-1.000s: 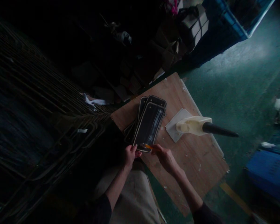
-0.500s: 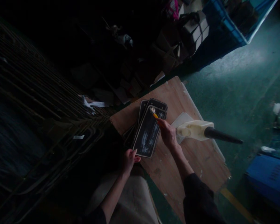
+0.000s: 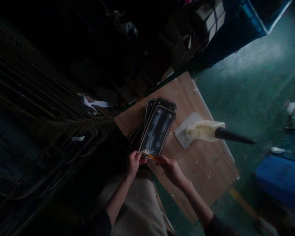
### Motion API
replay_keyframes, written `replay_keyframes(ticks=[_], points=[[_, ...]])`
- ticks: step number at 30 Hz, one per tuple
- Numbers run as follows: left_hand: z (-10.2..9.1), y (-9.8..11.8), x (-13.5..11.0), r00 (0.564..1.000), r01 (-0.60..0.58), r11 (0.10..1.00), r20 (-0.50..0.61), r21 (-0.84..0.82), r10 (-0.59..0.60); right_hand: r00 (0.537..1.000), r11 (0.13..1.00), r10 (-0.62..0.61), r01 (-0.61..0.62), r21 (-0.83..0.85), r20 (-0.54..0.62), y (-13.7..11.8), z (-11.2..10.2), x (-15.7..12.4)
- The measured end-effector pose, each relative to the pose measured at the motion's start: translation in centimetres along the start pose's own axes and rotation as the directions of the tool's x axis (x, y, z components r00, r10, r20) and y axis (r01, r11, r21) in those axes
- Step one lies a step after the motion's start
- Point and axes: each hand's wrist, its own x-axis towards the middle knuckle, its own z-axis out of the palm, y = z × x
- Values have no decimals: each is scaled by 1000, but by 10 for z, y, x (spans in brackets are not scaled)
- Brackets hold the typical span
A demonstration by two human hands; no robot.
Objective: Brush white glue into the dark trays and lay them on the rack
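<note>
A stack of dark rectangular panels (image 3: 157,129) lies on a wooden board (image 3: 201,170); the top panel is smeared with white streaks. My left hand (image 3: 133,162) is curled around the near corner of the stack. My right hand (image 3: 169,167) pinches a small orange-handled brush (image 3: 149,156), whose white tip rests on the top panel's near edge. A cream bottle with a long black nozzle (image 3: 211,131) lies on its side on a white sheet (image 3: 184,136) to the right of the stack.
Dark curved frames (image 3: 51,124) are piled at the left. Cardboard boxes (image 3: 206,19) and clutter stand beyond the board. Blue crates (image 3: 280,177) sit on the green floor at the right. My light trousers (image 3: 137,209) are below the board.
The right hand drew the brush from the far end of the top panel back to its near edge. More white streaks now cover the panel. The left hand stayed at the near corner.
</note>
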Motion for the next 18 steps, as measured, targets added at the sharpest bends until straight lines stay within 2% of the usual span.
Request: replay_keyframes(ticks=[2,4,7,10,12,15,18], points=[[-1,0,1,1000,-6,1000,12,23,6,999,995,27,-29,93,19,5,-7,3],[-2,-2,2,999,-26,999,35,47,24,1000,985,26,-23,170,-14,15,-19,14],[-5,-4,4,997,-62,995,58,72,58,977,983,18,22,180,-214,30,-46,42],[-5,-5,5,997,-63,992,49,111,57,900,998,-46,63,25,-433,37,-72,66],[-4,-4,5,998,-59,989,40,134,54,854,989,-132,81,-121,-504,36,-84,77],[-2,-3,5,998,-52,989,31,140,48,820,950,-258,119,-289,-511,33,-92,87],[-1,-3,4,999,-38,993,30,112,34,837,919,-311,144,-368,-450,34,-88,92]])
